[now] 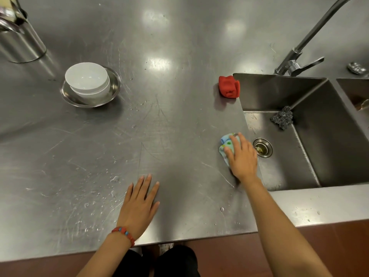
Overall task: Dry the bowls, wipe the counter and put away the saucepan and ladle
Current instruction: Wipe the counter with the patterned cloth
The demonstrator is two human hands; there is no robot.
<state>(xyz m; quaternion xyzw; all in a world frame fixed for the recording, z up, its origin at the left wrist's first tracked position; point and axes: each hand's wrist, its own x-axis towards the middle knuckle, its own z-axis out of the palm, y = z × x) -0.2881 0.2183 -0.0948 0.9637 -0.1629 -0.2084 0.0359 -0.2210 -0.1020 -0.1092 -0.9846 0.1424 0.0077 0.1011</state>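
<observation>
- Right-hand grip point(242, 156): fingers spread flat, pressing the patterned cloth point(226, 145) onto the steel surface point(179, 120) just beside the sink point(311, 140); nothing is clasped.
- Left hand point(140, 200) lies flat and empty, bracing.
- Water droplets point(114, 178) remain left of centre; strokes should sweep them toward the sink under even pressure.
- Stacked white bowls point(87, 80) sit in a metal dish point(113, 90), well apart.

A broad stretch of steel counter point(175, 80) lay open between stacked white bowls point(87, 80) far left and a red cloth point(228, 86) by the sink point(319, 136) rim; a flat left hand point(139, 204) occupied the near edge.
</observation>
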